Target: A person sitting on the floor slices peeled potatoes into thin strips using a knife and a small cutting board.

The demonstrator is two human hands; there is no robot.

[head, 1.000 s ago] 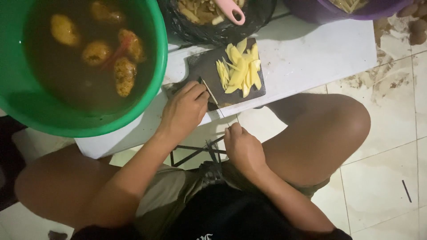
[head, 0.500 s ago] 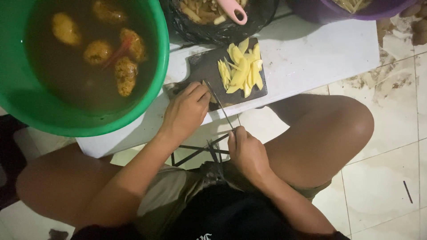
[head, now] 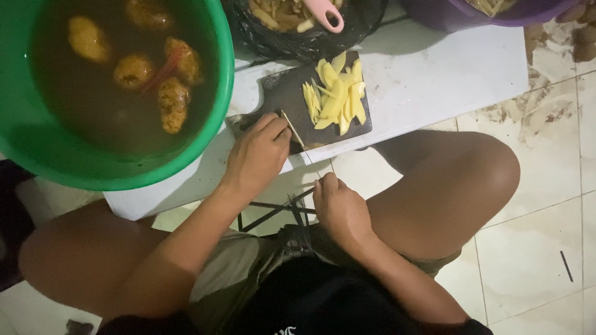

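my left hand (head: 257, 152) is curled, fingertips pressing a small piece against the near left corner of the dark cutting board (head: 292, 93) on the white desk (head: 434, 74). my right hand (head: 338, 208) is closed around the knife (head: 298, 136) handle, blade beside the left fingers. yellow slices (head: 335, 96) lie piled on the board; a green basin (head: 118, 87) sits to the left.
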